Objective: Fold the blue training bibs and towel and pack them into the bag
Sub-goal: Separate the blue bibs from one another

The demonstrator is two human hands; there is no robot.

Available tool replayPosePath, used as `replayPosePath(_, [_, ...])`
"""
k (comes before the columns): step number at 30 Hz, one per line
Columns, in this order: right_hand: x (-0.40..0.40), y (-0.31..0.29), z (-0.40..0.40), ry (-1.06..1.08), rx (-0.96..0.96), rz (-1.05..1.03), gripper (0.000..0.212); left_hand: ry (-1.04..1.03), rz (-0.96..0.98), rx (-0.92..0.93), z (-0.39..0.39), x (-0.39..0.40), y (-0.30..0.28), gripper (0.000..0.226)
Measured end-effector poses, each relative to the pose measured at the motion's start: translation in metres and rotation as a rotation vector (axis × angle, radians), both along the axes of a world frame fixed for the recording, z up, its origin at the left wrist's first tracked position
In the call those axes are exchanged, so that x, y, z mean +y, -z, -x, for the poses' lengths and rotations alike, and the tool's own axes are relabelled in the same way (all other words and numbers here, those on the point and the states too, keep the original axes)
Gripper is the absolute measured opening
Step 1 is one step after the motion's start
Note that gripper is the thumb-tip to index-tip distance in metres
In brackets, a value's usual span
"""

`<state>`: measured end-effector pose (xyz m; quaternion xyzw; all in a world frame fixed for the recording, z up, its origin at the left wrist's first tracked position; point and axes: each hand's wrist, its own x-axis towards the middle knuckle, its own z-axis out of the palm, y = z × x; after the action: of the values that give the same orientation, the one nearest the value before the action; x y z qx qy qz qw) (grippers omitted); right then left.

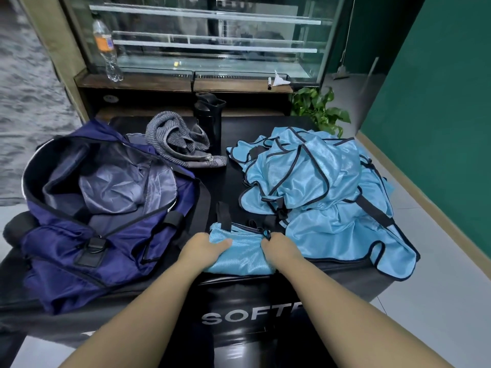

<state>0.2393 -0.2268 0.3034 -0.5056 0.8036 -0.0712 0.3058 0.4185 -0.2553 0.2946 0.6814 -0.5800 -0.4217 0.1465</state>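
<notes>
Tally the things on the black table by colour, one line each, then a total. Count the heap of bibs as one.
Light blue: 2, the folded bib and the bib heap
Navy: 1, the bag
Grey: 1, the towel
Black: 1, the shaker bottle
Total: 5

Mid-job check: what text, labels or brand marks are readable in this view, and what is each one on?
"SOFT", cut off on the right by the right arm: white letters on the front of the black bench.
Orange label on the clear water bottle: too blurred to read.
Navy bag, blue bibs, grey towel, black bottle: no text visible.
</notes>
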Motion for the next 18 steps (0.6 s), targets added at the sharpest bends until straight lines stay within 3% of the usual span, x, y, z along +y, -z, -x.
replayPosePath(3, [0.0,-0.016,-0.002,-0.091,0.158,0.19,0.034,-0.027,0.092,0.178,0.004,0.016,-0.004,0.026])
replayPosePath(6, [-0.006,-0.036,-0.005,-0.222,0.036,0.391,0.055,0.003,0.159,0.322,-0.001,0.03,-0.013,0.015])
replayPosePath(9, [-0.012,-0.047,-0.008,-0.298,-0.296,0.228,0.035,0.117,0.199,0.375,-0.017,0.037,-0.029,0.018])
replayPosePath(11, [-0.014,-0.052,-0.009,-0.335,-0.378,0.223,0.022,0.195,0.221,0.353,-0.031,0.039,-0.04,0.019])
replayPosePath(15, [-0.021,-0.069,-0.003,-0.282,-0.48,0.305,0.022,0.198,0.279,0.36,-0.064,0.038,-0.062,0.022])
replayPosePath(18, [-0.022,-0.081,-0.014,-0.364,-0.62,0.192,0.025,0.216,0.305,0.378,-0.079,0.037,-0.077,0.022])
